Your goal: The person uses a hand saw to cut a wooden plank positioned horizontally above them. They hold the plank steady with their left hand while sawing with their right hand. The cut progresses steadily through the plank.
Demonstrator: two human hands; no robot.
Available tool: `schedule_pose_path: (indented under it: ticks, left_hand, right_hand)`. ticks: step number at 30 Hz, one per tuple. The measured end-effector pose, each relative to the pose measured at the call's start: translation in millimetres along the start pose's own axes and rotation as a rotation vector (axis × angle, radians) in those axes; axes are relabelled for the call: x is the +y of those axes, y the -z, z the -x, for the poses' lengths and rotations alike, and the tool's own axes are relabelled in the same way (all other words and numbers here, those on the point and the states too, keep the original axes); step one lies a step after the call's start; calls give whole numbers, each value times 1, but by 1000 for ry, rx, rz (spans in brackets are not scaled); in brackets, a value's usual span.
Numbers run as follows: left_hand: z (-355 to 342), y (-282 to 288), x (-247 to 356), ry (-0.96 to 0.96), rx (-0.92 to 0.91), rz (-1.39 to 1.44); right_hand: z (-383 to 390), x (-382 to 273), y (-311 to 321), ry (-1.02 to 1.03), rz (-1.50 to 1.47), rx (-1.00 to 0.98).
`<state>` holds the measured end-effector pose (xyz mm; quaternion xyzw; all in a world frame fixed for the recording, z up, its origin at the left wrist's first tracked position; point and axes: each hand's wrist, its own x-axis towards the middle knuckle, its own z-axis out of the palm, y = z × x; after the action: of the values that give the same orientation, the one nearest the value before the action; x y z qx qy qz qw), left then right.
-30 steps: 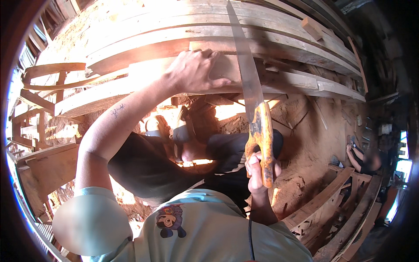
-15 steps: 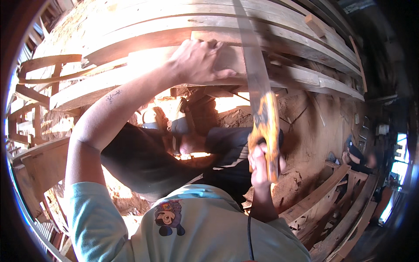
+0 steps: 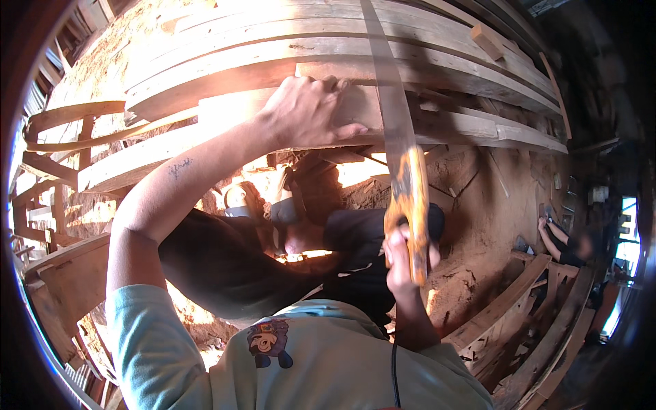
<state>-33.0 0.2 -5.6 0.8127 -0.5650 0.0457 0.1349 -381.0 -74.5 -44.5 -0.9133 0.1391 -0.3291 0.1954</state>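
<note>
My right hand [image 3: 402, 263] is wrapped round the worn yellow and black handle of a hand saw [image 3: 408, 198]. Its long blade points away from me, crossing the right end of a short wooden board [image 3: 362, 109]. Whether the teeth are inside the wood cannot be made out. My left hand [image 3: 311, 109] clasps that board just left of the blade, fingers over the far side and thumb along the near part. Beneath the board run long timber beams [image 3: 471, 126].
Several long planks [image 3: 273, 51] lie beyond the board, with a small wood block [image 3: 486, 42] on them. My feet and dark-trousered legs [image 3: 232, 266] are below. Wooden frames [image 3: 506, 301] stand at right, near another person [image 3: 577, 246]. Reddish earth [image 3: 478, 205] covers the ground.
The saw has slid slightly away from me relative to the board. My left hand keeps its hold. The view has shifted a little, and the person at right has changed arm position.
</note>
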Motion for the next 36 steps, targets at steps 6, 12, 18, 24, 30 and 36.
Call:
schedule_pose_path:
  ticks: [6, 12, 18, 24, 30, 36]
  left_hand:
    - [1, 5, -4, 79, -47, 17]
    - [0, 11, -5, 47, -57, -4]
    - [2, 14, 0, 57, -124, 13]
    - [2, 3, -3, 2, -24, -21]
    - [2, -4, -6, 34, 45, -14]
    - [1, 3, -5, 33, -20, 23]
  right_hand:
    - [-40, 0, 16, -470, -572, -50]
    - [-24, -31, 49, -573, -1008, 44]
    - [-90, -10, -16, -476, -762, 27]
    - [-51, -54, 55, -678, -976, 27]
    - [-101, -40, 6, -527, -703, 11]
    - [-77, -83, 59, -739, -831, 20]
